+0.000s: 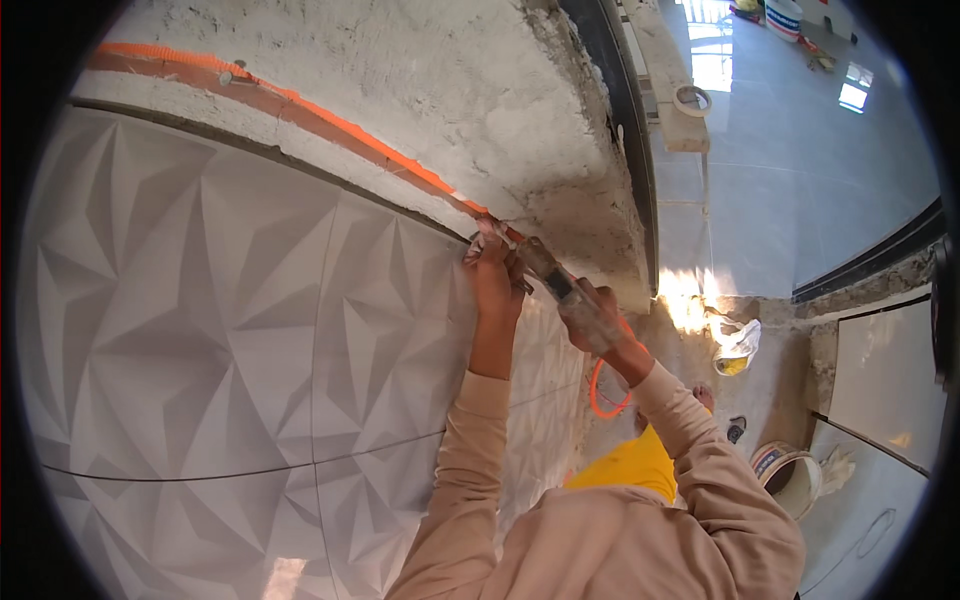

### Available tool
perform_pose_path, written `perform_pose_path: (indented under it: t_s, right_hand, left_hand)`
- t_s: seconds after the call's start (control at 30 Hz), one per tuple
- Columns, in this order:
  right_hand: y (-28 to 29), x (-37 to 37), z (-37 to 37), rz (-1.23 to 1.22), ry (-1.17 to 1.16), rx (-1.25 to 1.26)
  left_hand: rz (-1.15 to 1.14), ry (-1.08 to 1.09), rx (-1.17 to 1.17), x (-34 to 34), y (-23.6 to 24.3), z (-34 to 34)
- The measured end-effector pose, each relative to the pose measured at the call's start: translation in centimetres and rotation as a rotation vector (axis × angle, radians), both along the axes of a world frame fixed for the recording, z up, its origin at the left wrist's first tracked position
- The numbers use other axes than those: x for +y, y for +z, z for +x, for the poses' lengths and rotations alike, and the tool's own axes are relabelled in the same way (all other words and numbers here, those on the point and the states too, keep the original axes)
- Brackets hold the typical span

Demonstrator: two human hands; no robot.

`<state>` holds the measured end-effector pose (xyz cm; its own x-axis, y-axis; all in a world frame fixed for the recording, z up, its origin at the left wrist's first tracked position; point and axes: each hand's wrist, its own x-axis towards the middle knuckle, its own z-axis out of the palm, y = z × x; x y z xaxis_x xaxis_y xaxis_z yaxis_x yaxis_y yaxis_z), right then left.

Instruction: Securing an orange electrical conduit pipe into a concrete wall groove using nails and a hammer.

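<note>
Left hand (493, 272) pinched on orange conduit (330, 125) at wall (450, 90); tool (548, 272) gripped by right hand (598, 318).

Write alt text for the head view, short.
Both hands work at the top edge of a wall of white faceted tiles: the left hand pinches an orange conduit against rough plaster, while the right hand grips a tool there.

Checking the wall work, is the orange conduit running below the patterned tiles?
No, the orange conduit runs above the patterned tiles, along the rough plaster.
</note>
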<state>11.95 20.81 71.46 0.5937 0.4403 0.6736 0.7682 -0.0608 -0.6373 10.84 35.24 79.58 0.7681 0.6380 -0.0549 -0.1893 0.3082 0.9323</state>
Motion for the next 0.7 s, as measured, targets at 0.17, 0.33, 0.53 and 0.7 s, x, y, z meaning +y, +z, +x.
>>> perform_pose_path:
  t_s: [0.17, 0.33, 0.53, 0.7]
  right_hand:
    - [-2.2, 1.1, 0.0, 0.497, 0.058, -0.03]
    - [-3.8, 1.3, 0.7, 0.064, 0.072, 0.033]
    - [0.9, -0.4, 1.5, 0.22, 0.217, 0.083]
    - [1.7, -0.3, 0.1, 0.352, 0.101, -0.08]
  left_hand:
    - [-0.047, -0.049, -0.073, -0.3, 0.9, 0.3]
    - [-0.022, 0.075, -0.064, -0.4, 0.0, 0.7]
    - [0.007, 0.013, -0.015, -1.2, 1.0, 0.8]
    - [0.012, -0.007, 0.004, 1.8, -0.6, -0.4]
